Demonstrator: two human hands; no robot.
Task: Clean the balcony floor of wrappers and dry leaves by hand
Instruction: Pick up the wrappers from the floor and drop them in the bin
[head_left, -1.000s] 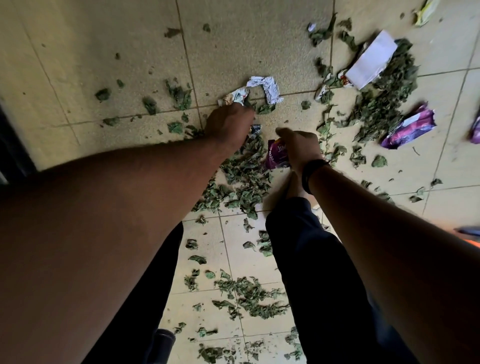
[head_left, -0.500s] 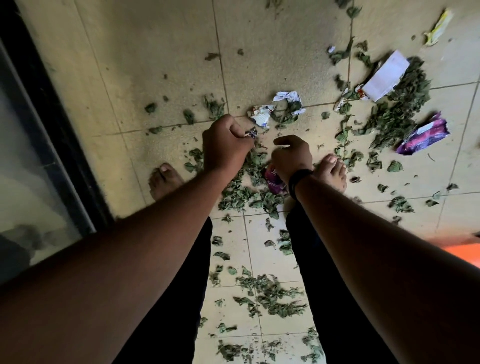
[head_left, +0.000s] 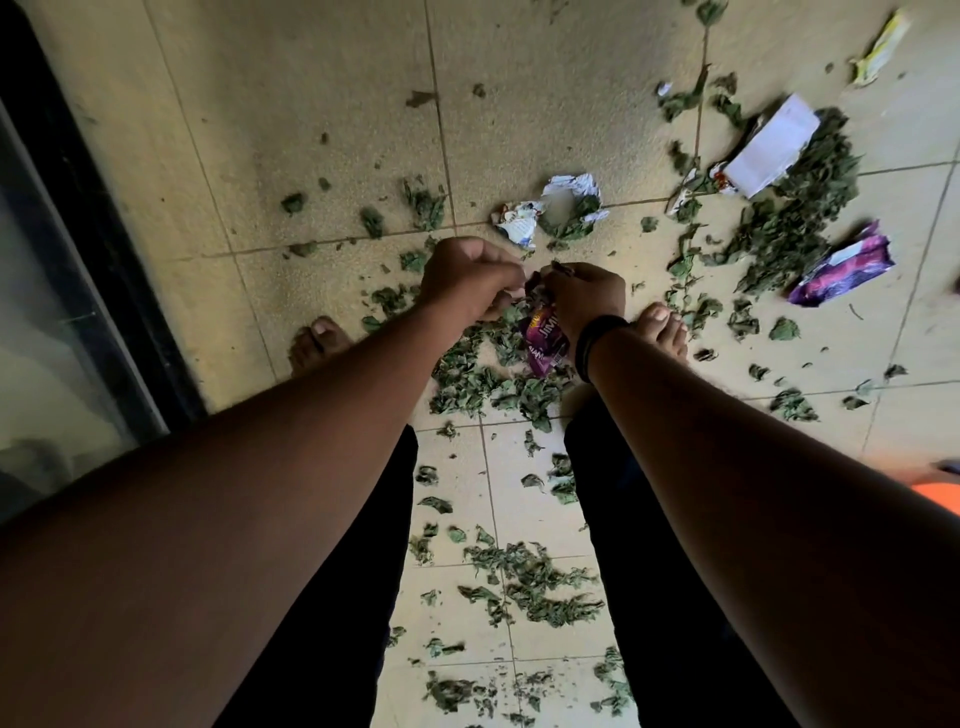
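Observation:
My right hand (head_left: 582, 299) grips a crumpled purple wrapper (head_left: 543, 340) that hangs below my fist, above the floor. My left hand (head_left: 467, 275) is curled right beside it, knuckles up; its fingertips meet the right hand at the wrapper's top, and some dry leaf bits show there. What the left fingers hold is hidden. Dry green leaves (head_left: 483, 379) lie in a heap under both hands. A torn white wrapper (head_left: 550, 208) lies just beyond the hands. A second purple wrapper (head_left: 841, 267) and a white paper (head_left: 771, 145) lie at the right by a big leaf pile (head_left: 795, 208).
My bare feet (head_left: 667, 330) stand on the beige tiles on either side of the heap. A dark door frame with glass (head_left: 78, 218) runs along the left. A yellow wrapper (head_left: 880, 49) lies at the far right top. More leaves (head_left: 530, 577) lie between my legs. An orange object (head_left: 940, 493) shows at the right edge.
Both hands have lifted from the floor and come together; the right one carries the purple wrapper up. The view has shifted, bringing the door frame and my feet into sight.

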